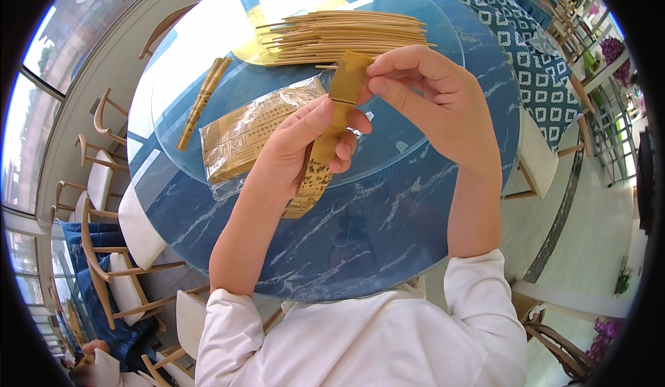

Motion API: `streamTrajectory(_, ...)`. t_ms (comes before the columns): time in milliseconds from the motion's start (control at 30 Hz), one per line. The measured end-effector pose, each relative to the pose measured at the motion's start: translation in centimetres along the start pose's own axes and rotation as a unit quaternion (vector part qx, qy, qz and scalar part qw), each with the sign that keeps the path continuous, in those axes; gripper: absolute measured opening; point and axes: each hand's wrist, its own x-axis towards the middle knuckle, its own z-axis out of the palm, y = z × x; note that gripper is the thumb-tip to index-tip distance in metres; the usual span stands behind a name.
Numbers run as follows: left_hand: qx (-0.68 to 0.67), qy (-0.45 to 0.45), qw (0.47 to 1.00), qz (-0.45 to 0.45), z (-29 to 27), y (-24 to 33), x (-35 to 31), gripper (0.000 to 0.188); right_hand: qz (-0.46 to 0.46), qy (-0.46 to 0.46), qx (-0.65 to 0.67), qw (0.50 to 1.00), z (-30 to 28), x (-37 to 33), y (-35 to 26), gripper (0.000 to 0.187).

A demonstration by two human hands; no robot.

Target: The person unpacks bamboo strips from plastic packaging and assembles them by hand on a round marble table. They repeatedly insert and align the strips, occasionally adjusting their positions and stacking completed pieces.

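Observation:
A gold printed paper chopstick sleeve (350, 75) is held up over the near part of the table, slanting from upper right to lower left. My left hand (294, 138) is closed round its middle, with the thumb on the face and the fingers behind. At the upper end, the thumb and forefinger of my right hand (440, 103) pinch the sleeve's right edge. Just beyond lies a heap of bare wooden chopsticks (339, 37), side by side. A clear plastic packet of flat gold sleeves (239, 138) rests left of my left hand. Farther left, a few slim gold sleeves (202, 103) lie together.
The round blue marbled table (388, 228) carries a glass turntable (170, 148) under these things. Wooden chairs with white seats (128, 293) stand at the left. Another table with a patterned blue cloth (540, 89) is close by at the right.

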Motion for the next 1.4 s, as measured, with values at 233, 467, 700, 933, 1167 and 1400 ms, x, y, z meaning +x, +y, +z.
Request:
streamTrajectory(233,0.096,0.035,0.995,0.013,0.4,0.2,-0.1,0.063,-0.012,0.013,-0.036,0.999,0.8,0.0,-0.4,0.024)
streamTrajectory(467,0.112,0.013,0.994,0.013,-0.1,0.3,-0.1,0.063,0.004,0.023,0.020,1.000,0.7,0.4,0.0,0.024)
streamTrajectory(700,0.187,0.055,0.980,0.035,0.6,0.2,0.0,0.056,-0.019,0.048,-0.043,0.998,1.3,0.2,-0.2,0.021)
streamTrajectory(933,0.213,0.081,0.972,0.059,0.5,0.1,0.1,0.050,-0.058,0.036,-0.047,0.997,1.4,0.4,0.3,0.025)
streamTrajectory(1167,0.223,0.084,0.970,0.052,0.6,0.1,0.1,0.051,-0.060,0.035,-0.055,0.996,1.3,0.4,0.4,0.027)
streamTrajectory(1400,0.196,0.092,0.975,0.048,0.5,0.0,0.1,0.053,-0.082,0.023,-0.125,0.989,1.0,0.3,0.2,0.031)
